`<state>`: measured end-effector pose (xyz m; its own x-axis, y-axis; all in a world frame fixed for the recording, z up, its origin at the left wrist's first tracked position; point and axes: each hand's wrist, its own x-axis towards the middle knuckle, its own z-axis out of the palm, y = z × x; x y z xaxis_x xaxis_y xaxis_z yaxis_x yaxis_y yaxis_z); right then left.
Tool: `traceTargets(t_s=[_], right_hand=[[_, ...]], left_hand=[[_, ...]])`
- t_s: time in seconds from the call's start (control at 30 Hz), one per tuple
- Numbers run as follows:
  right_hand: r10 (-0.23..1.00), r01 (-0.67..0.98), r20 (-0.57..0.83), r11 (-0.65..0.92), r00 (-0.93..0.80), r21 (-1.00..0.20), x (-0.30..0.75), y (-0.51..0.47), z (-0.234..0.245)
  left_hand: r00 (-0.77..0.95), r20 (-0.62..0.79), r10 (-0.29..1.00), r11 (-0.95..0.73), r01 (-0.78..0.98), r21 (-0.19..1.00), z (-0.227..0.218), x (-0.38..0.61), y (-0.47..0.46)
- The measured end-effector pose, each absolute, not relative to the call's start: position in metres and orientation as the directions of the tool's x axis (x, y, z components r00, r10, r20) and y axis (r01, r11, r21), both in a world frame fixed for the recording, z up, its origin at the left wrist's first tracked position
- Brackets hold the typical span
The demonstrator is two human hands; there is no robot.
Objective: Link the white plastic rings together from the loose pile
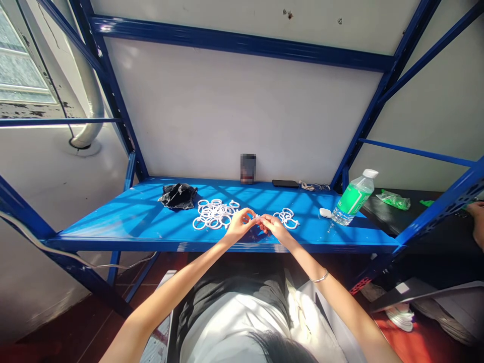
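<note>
Above the front part of the blue shelf [124, 222], my two hands meet with fingertips pinched together. My left hand [241, 225] is closed on a small white ring, mostly covered by the fingers. From the other side, my right hand [273, 225] pinches the same small white piece. Left of my hands lies a large heap of white plastic rings [214, 214], loosely overlapping. A smaller group of white rings [288, 219] lies just to the right of my right hand.
A crumpled black plastic bag [178, 195] lies at the left. Along the back are a blurred dark upright object [248, 169], a black phone [285, 184] and a cable [308, 186]. A white case [325, 213] and water bottle [353, 199] stand right. Another person's hand [477, 222] shows far right.
</note>
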<state>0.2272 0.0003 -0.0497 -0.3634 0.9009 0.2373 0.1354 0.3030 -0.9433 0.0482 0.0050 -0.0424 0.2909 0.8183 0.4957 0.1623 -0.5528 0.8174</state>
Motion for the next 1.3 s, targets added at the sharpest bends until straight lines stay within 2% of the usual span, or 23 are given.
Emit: traceTargets(t_s=[0.2, 0.43, 0.6, 0.73, 0.83, 0.97, 1.3], right_hand=[[0.863, 0.178, 0.294, 0.392, -0.412, -0.903, 0.227, 0.002, -0.054], [0.864, 0.191, 0.287, 0.39, -0.414, -0.901, 0.225, -0.002, -0.052], [0.883, 0.153, 0.349, 0.41, -0.314, -0.899, 0.225, -0.002, -0.057], [0.866, 0.247, 0.455, 0.496, -0.207, -0.832, 0.226, -0.003, -0.056], [0.838, 0.3, 0.481, 0.543, -0.257, -0.785, 0.226, -0.006, -0.052], [0.833, 0.29, 0.435, 0.534, -0.342, -0.794, 0.224, -0.009, -0.049], [0.831, 0.33, 0.468, 0.551, -0.3, -0.767, 0.221, -0.008, -0.05]], left_hand=[[0.28, 0.566, 0.776, -0.63, 0.308, 0.712, -0.047, 0.049, 0.004], [0.287, 0.629, 0.723, -0.69, 0.354, 0.632, -0.048, 0.05, 0.001], [0.297, 0.684, 0.666, -0.741, 0.367, 0.563, -0.048, 0.049, 0.0], [0.293, 0.723, 0.626, -0.773, 0.36, 0.523, -0.049, 0.049, 0.001], [0.298, 0.736, 0.608, -0.785, 0.364, 0.501, -0.049, 0.049, 0.0], [0.31, 0.733, 0.606, -0.785, 0.382, 0.487, -0.049, 0.049, -0.002], [0.323, 0.715, 0.62, -0.779, 0.365, 0.51, -0.052, 0.049, 0.001]])
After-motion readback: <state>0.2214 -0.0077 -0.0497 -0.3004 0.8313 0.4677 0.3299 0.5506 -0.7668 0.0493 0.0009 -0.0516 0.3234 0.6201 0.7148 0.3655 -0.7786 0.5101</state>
